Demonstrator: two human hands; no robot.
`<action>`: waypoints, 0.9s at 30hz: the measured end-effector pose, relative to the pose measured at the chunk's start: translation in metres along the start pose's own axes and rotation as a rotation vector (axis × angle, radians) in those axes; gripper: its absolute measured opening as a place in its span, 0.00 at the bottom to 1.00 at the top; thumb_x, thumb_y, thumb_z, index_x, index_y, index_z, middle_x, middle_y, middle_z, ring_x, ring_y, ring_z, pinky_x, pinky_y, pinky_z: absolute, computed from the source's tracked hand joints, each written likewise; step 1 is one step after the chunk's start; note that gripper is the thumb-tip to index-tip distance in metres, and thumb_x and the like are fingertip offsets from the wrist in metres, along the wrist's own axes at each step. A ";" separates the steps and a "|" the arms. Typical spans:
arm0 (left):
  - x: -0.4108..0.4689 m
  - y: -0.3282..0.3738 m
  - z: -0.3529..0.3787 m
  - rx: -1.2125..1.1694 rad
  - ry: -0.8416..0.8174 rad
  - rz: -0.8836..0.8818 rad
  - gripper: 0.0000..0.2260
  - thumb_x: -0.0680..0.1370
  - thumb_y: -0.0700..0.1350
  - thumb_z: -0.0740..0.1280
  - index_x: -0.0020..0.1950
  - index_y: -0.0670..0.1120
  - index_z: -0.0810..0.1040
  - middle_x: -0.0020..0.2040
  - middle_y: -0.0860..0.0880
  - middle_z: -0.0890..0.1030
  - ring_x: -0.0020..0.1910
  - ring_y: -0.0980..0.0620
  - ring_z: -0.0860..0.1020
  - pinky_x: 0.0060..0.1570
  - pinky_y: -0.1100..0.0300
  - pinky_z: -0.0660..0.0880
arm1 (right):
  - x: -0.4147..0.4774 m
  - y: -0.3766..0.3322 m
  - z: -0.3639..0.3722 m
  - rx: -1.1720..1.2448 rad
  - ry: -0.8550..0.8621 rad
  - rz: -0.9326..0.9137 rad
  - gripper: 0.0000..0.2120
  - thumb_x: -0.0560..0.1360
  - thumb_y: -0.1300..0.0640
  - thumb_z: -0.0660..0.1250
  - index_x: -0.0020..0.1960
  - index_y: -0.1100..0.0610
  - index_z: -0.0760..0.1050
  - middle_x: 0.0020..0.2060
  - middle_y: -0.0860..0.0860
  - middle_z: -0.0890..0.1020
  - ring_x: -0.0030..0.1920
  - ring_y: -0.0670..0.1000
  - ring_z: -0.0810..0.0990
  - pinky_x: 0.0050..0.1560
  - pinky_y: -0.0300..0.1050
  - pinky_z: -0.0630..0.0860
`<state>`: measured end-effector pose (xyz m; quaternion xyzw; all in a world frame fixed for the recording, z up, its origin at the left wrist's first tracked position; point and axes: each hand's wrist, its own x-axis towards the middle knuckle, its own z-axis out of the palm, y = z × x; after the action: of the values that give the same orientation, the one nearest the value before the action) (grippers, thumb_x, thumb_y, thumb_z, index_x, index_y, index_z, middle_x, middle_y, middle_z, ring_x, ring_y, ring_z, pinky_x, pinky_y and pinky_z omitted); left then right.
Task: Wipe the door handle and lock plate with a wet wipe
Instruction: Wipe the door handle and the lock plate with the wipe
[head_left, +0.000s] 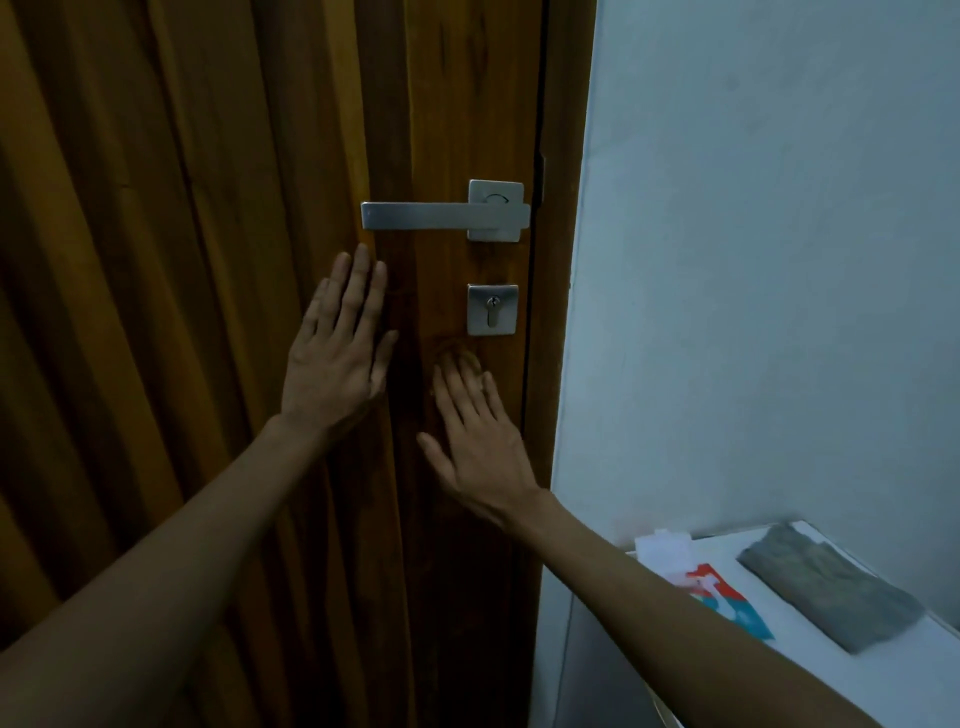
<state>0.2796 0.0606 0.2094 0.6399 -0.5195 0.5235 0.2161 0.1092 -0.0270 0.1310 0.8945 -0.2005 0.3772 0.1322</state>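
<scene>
Both hands flat on wooden door (457, 104), grip wide, empty: left hand (337, 348), right hand (475, 441). Lever handle (415, 215), lock plate (492, 309) above, unwiped. Wet wipe pack (727, 597) on counter (831, 675); next, likely fetch wipe.

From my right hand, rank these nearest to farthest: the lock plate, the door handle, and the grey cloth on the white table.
1. Lock plate: just above the right hand's fingers.
2. Door handle: higher on the door, above the lock plate.
3. Grey cloth: far right, lying on the white table.
</scene>
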 end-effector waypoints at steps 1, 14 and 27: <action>0.000 -0.004 -0.001 0.022 -0.004 0.025 0.29 0.85 0.54 0.51 0.81 0.42 0.49 0.81 0.41 0.50 0.81 0.45 0.47 0.79 0.50 0.51 | 0.001 0.003 0.001 -0.025 -0.002 -0.033 0.32 0.83 0.44 0.52 0.80 0.59 0.47 0.79 0.55 0.48 0.79 0.51 0.42 0.79 0.52 0.43; -0.002 -0.008 0.002 0.051 -0.006 0.057 0.29 0.85 0.55 0.51 0.81 0.41 0.48 0.81 0.40 0.50 0.81 0.44 0.48 0.78 0.48 0.53 | -0.014 0.008 0.008 -0.086 -0.073 -0.095 0.33 0.83 0.43 0.51 0.80 0.59 0.46 0.79 0.55 0.47 0.79 0.52 0.42 0.79 0.53 0.44; -0.002 -0.009 0.000 0.024 -0.015 0.066 0.29 0.85 0.54 0.51 0.81 0.41 0.50 0.81 0.40 0.50 0.81 0.44 0.48 0.78 0.47 0.55 | -0.004 0.016 -0.001 -0.063 -0.032 -0.053 0.32 0.82 0.44 0.52 0.80 0.59 0.47 0.79 0.55 0.48 0.79 0.52 0.42 0.79 0.54 0.45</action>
<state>0.2876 0.0646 0.2102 0.6290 -0.5356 0.5315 0.1871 0.0983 -0.0398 0.1302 0.9008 -0.1905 0.3527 0.1669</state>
